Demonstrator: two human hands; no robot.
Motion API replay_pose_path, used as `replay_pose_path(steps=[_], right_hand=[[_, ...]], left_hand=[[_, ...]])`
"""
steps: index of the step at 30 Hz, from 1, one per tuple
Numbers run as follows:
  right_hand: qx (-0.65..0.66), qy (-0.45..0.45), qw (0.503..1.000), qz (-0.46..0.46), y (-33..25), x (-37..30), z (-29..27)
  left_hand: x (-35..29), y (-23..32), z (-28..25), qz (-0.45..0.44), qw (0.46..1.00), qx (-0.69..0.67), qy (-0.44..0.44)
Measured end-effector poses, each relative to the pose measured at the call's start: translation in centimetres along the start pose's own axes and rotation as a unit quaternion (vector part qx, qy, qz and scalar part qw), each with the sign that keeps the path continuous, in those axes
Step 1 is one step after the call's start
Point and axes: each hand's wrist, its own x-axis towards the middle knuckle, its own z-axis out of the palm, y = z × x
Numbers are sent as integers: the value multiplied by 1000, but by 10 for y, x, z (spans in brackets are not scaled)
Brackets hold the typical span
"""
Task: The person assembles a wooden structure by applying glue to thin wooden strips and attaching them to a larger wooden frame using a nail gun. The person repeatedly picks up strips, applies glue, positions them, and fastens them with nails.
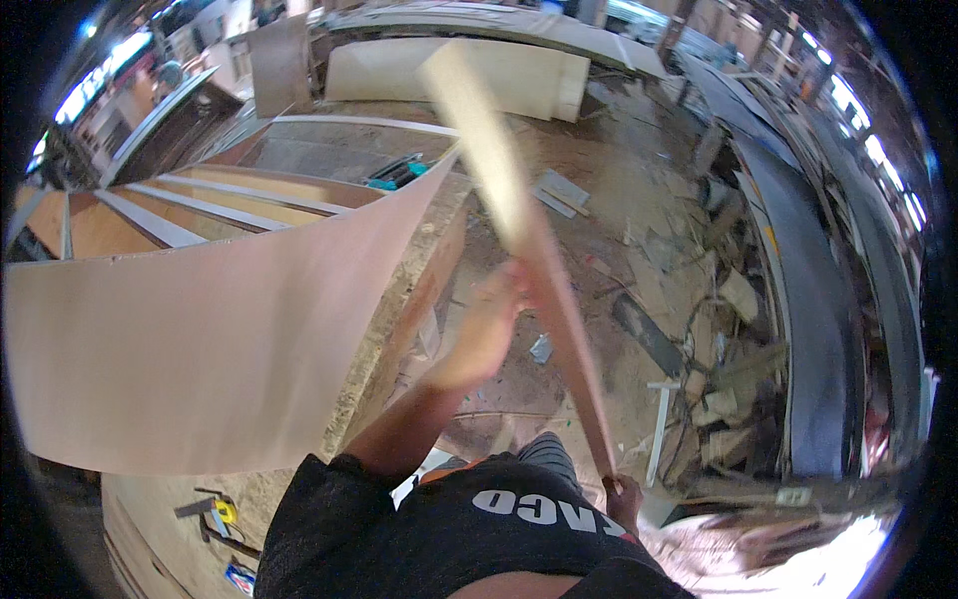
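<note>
A long, narrow wooden board point(565, 334) rises slantwise in front of me, blurred by motion, its far end pale and broad. My right hand point(624, 497) is closed round its near end, close to my body. Midway along it, my left hand point(496, 304) grips the left edge; the fingers are smeared and partly hidden by the board. To the left of that hand a large pinkish-brown panel point(200, 349) lies at the workbench point(384, 324), with a wooden frame of pale strips point(230, 205) behind it.
A yellow tape measure point(226, 511) lies on the bench at lower left, among dark tools. Teal and black power tools point(399, 172) sit beyond the panel. Wood scraps point(738, 297) litter the floor at right, beside long dark sheets point(813, 329). Pale boards point(399, 80) stand at the back.
</note>
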Motion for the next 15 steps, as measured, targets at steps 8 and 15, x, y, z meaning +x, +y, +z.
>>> replay_pose_path(steps=[8, 15], right_hand=[[64, 174, 970, -159, -66, 272, -32], [186, -48, 967, -165, -270, 539, -21]], left_hand=[[103, -116, -28, 1, 891, 410, -193], [166, -218, -23, -325, 903, 265, -91]])
